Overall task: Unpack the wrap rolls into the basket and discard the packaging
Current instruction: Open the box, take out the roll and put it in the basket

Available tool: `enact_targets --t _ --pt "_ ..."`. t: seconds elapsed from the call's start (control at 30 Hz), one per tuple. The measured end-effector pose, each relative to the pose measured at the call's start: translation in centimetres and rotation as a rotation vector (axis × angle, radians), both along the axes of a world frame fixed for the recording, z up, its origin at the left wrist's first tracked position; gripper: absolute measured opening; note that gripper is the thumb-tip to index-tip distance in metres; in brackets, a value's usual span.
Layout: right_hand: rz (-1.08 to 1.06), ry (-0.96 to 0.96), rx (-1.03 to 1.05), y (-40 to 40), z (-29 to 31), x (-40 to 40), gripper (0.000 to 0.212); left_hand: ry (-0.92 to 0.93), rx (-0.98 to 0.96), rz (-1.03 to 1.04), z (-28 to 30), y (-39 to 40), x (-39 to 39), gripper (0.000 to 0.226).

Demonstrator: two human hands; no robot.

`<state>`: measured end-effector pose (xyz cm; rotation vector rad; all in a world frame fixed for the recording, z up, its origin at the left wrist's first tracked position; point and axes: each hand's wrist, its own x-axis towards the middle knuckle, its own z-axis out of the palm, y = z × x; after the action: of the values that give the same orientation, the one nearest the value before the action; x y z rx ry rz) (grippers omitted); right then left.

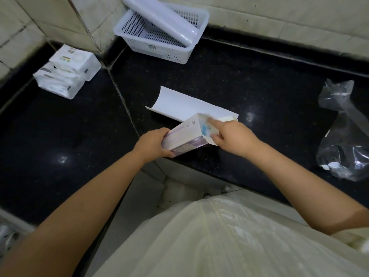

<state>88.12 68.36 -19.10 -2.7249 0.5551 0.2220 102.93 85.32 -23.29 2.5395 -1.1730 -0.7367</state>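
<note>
My left hand grips the near end of a long printed wrap-roll box held over the front edge of the black counter. My right hand is at the box's far end, forefinger pushed into the opened end flap. Whether a roll is inside the box I cannot tell. Just behind the box lies a curved white cardboard sheet. A white perforated basket stands at the back against the tiled wall. One wrap roll lies slanted across the basket, its upper end over the rim.
A crumpled clear plastic bag lies on the counter at the right. Two white wrapped packs are stacked at the back left near a wall corner. A seam divides the counter into two slabs.
</note>
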Motion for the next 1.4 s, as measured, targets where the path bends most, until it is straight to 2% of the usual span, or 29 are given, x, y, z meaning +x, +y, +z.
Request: enact_targets --t 0.07,0.23,0.43,0.57,0.63,0.73,0.87,0.9,1.0,1.17,1.23,1.33,1.4 --pt "-0.04 -0.032 -0.05 0.0 0.1 0.1 0.054 0.012 0.004 0.0 0.0 0.2 0.0 0.066" --pt "0.086 -0.137 0.064 -0.5 0.3 1.2 0.057 0.036 0.0 0.01 0.3 0.4 0.0 0.068" --pt "0.059 -0.219 0.149 -1.3 0.6 2.0 0.04 0.045 0.003 0.037 0.2 0.6 -0.1 0.068" --pt "-0.033 -0.088 0.124 -0.9 0.2 2.3 0.057 0.012 0.021 0.019 0.3 0.4 -0.3 0.066" --pt "-0.068 -0.023 0.096 -0.9 0.1 2.8 0.057 -0.01 0.041 0.004 0.3 0.2 -0.4 0.066" --pt "-0.159 0.044 0.149 -1.0 0.1 3.7 0.052 -0.018 0.051 0.007 0.3 -0.1 -0.5 0.066" --pt "-0.395 0.004 0.454 -0.5 -0.6 4.1 0.039 -0.042 0.054 0.016 0.4 -0.5 -0.7 0.064" --pt "-0.427 -0.013 0.471 -0.3 -0.7 4.1 0.034 -0.05 0.054 0.016 0.4 -0.6 -0.8 0.064" --pt "-0.415 -0.06 0.382 0.0 -0.9 4.0 0.029 -0.073 0.059 0.014 0.4 -0.8 -1.0 0.064" --pt "-0.248 -0.08 0.29 -0.4 -1.0 3.5 0.024 -0.081 0.05 0.034 0.0 -0.7 -1.5 0.063" --pt "-0.202 -0.02 0.332 -1.0 -1.2 3.5 0.019 -0.092 0.038 0.04 0.0 -0.9 -1.6 0.062" --pt "-0.284 -0.003 0.439 -1.4 -1.7 3.3 0.005 -0.087 0.027 0.046 0.0 -1.0 -1.8 0.06" --pt "-0.35 -0.066 0.538 -1.3 -1.9 3.1 0.011 -0.084 0.038 0.048 0.1 -1.0 -1.8 0.059"
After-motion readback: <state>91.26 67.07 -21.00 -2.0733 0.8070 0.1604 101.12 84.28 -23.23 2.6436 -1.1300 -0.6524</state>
